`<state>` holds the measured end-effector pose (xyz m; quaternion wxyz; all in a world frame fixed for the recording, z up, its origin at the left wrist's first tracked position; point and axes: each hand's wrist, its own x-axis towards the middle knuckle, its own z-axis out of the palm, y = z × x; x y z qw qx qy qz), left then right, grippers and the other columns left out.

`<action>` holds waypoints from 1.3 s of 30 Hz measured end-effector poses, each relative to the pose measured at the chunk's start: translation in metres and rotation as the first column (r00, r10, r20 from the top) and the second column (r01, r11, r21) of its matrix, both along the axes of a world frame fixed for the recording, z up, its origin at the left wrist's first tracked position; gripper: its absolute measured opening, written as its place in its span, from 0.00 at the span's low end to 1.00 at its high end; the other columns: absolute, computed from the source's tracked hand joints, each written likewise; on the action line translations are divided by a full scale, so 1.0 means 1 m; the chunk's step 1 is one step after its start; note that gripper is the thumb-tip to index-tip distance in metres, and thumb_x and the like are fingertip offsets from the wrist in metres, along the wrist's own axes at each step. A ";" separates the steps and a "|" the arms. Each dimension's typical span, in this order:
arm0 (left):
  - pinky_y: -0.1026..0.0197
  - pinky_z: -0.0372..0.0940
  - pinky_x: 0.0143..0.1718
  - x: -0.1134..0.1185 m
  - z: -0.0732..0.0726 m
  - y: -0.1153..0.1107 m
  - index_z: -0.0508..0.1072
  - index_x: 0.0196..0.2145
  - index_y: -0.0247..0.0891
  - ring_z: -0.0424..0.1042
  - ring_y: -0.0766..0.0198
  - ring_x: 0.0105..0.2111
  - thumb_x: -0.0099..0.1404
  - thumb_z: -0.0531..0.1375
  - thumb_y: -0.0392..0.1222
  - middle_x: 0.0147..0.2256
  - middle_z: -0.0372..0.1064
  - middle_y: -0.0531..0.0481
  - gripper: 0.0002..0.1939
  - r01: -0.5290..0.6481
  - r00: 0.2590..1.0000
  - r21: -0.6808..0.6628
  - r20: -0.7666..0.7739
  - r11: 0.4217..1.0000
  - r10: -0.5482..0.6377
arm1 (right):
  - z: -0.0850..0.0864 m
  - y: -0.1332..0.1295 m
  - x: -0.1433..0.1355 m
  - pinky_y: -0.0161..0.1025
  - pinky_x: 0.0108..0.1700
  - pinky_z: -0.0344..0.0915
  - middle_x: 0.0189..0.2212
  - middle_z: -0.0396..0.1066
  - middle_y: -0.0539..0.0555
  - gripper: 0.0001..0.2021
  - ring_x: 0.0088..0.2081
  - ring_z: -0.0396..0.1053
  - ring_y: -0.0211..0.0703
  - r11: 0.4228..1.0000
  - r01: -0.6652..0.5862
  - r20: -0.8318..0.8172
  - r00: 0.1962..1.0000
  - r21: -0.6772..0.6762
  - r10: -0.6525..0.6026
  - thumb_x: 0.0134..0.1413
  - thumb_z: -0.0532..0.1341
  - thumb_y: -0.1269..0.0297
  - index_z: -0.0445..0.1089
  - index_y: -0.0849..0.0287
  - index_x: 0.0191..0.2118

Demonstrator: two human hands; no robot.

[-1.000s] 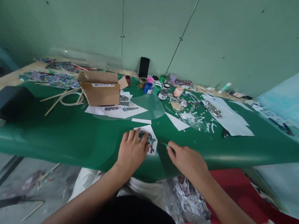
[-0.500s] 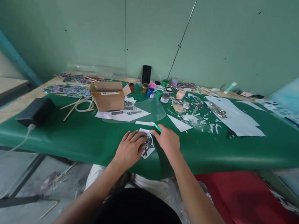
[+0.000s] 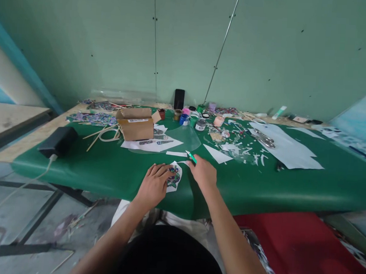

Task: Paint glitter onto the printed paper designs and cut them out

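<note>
My left hand (image 3: 153,183) lies flat, fingers spread, on a small white paper cutout (image 3: 175,181) printed with a dark, colourful picture. The fingertips cover the left part of the picture. My right hand (image 3: 204,173) is closed around a green craft knife (image 3: 191,156), its pointed tip aimed up and left, away from the cutout. By the right fingertips a thin curled paper strip (image 3: 184,162) reaches toward the cutout's top edge; whether the fingers pinch it I cannot tell. A straight white paper strip (image 3: 176,154) lies just beyond.
A green mat (image 3: 108,165) covers the table. Beyond my hands stand a cardboard box (image 3: 136,128), several paint jars (image 3: 201,124) and a phone (image 3: 179,99). Paper scraps (image 3: 231,148) and a large white sheet (image 3: 292,153) lie right, a black power adapter (image 3: 58,140) left.
The paper cutout has shifted left and turned under my left hand, and a thin strip now curls off near its top. My right hand still holds the craft knife. The camera view has tilted slightly.
</note>
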<state>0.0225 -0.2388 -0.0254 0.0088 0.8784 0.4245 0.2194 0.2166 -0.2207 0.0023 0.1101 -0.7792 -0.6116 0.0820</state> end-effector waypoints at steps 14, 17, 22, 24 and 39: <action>0.43 0.62 0.54 -0.009 0.001 0.003 0.75 0.40 0.46 0.68 0.53 0.54 0.55 0.49 0.20 0.53 0.72 0.55 0.25 -0.066 0.998 0.071 0.007 0.995 0.066 | -0.001 -0.001 0.000 0.34 0.28 0.56 0.39 0.76 0.54 0.11 0.38 0.73 0.43 0.996 0.083 -0.027 0.996 0.025 -0.082 0.65 0.51 0.61 0.69 0.53 0.46; 0.48 0.66 0.46 -0.007 -0.001 0.000 0.76 0.39 0.46 0.71 0.53 0.48 0.58 0.51 0.22 0.50 0.74 0.53 0.23 -0.093 0.996 0.104 0.025 0.990 0.091 | -0.002 -0.002 0.000 0.34 0.27 0.55 0.38 0.76 0.55 0.11 0.37 0.73 0.43 0.992 0.116 -0.023 0.993 0.040 -0.115 0.65 0.51 0.65 0.69 0.54 0.47; 0.48 0.62 0.56 -0.001 -0.012 -0.009 0.75 0.43 0.43 0.69 0.55 0.54 0.64 0.51 0.27 0.52 0.73 0.53 0.18 -0.114 0.992 0.164 0.068 0.980 0.104 | -0.004 -0.012 -0.009 0.34 0.26 0.53 0.46 0.73 0.58 0.14 0.36 0.72 0.41 0.979 0.163 -0.023 0.987 0.122 -0.162 0.68 0.48 0.63 0.66 0.57 0.52; 0.47 0.58 0.60 0.001 -0.017 -0.011 0.74 0.44 0.42 0.66 0.55 0.57 0.65 0.50 0.28 0.54 0.72 0.52 0.17 -0.119 0.991 0.177 0.079 0.977 0.107 | -0.005 -0.020 -0.014 0.33 0.27 0.54 0.49 0.71 0.58 0.17 0.38 0.72 0.40 0.973 0.155 -0.036 0.988 0.168 -0.151 0.70 0.45 0.59 0.64 0.57 0.55; 0.48 0.56 0.62 -0.001 -0.023 -0.012 0.74 0.44 0.43 0.65 0.56 0.59 0.64 0.49 0.26 0.55 0.71 0.50 0.20 -0.153 0.986 0.138 0.089 0.978 0.142 | 0.011 0.000 -0.034 0.35 0.36 0.63 0.45 0.76 0.54 0.16 0.43 0.73 0.43 0.913 -0.408 0.181 0.898 -0.003 0.402 0.67 0.47 0.63 0.69 0.51 0.51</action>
